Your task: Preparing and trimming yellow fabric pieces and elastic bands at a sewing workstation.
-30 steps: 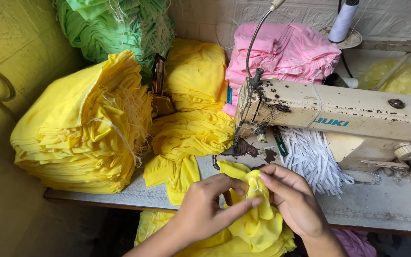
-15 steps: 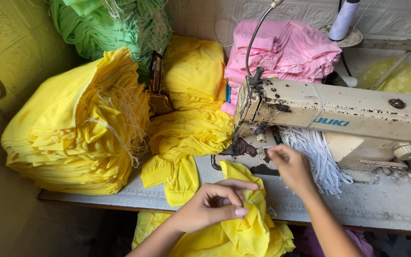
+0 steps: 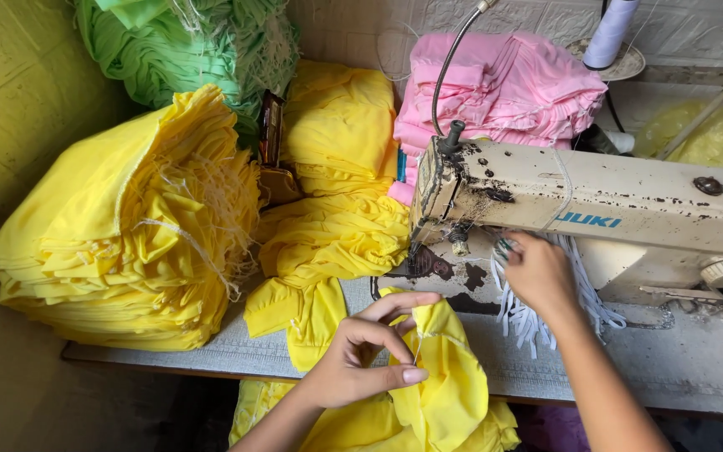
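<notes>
**At the sewing table: yellow piece held, not yet under the needle**

At far left, a tall yellow stack [image 3: 119, 226] of folded pieces sits on the table [image 3: 671, 368], loose threads hanging from its edges. Behind it lies a green bundle [image 3: 186, 42]; further right, more yellow cloth [image 3: 336, 218] spills toward the table edge.

The left hand [image 3: 361, 360] has thumb and fingers pinched closed on a fold of the yellow piece [image 3: 445, 385], which lies over the front edge, just short of the machine [image 3: 596, 209]. The piece is crumpled, soft and thin, with a white thread at the pinch.

The right hand [image 3: 537, 268] reaches up to the machine's needle area, fingers curled; what they grip, if anything, cannot be told. White tape [image 3: 529, 318] lies beneath it.

Judgement: sewing of this piece has not begun; positioning remains.
</notes>
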